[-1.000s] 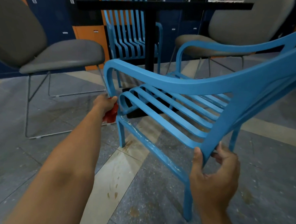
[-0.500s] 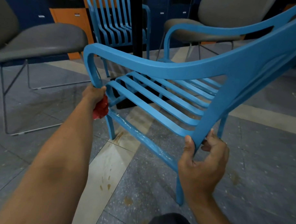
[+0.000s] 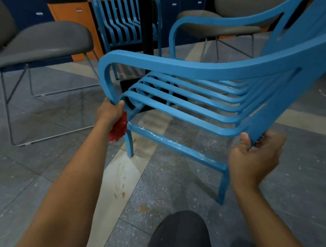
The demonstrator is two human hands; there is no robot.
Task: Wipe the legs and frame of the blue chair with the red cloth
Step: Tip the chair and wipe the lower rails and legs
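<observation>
The blue chair stands side-on in the middle of the view on the grey speckled floor, its near armrest running from upper right down to a curved front upright at the left. The left hand grips that front upright at its lower end, just above the point where the seat slats curl under; the thumb lies across the near face and the remaining fingers are wrapped behind the bar. The red cloth is bunched in the palm of this hand, hangs out below it and touches the top of the front leg. The right hand holds the rear lower corner of the side frame, thumb on the near face, the other fingers curled round the far edge; this hand is blurred. The lower side rail between front and rear legs carries white scuff marks along its top edge. Whether all four legs rest on the floor cannot be told. Behind the chair stand a black post, a second blue slatted chair and a grey padded chair on a wire frame at the left. Orange and dark blue locker doors line the back; each bears a small white label, too small to read. A knee in dark cloth fills the bottom edge.
</observation>
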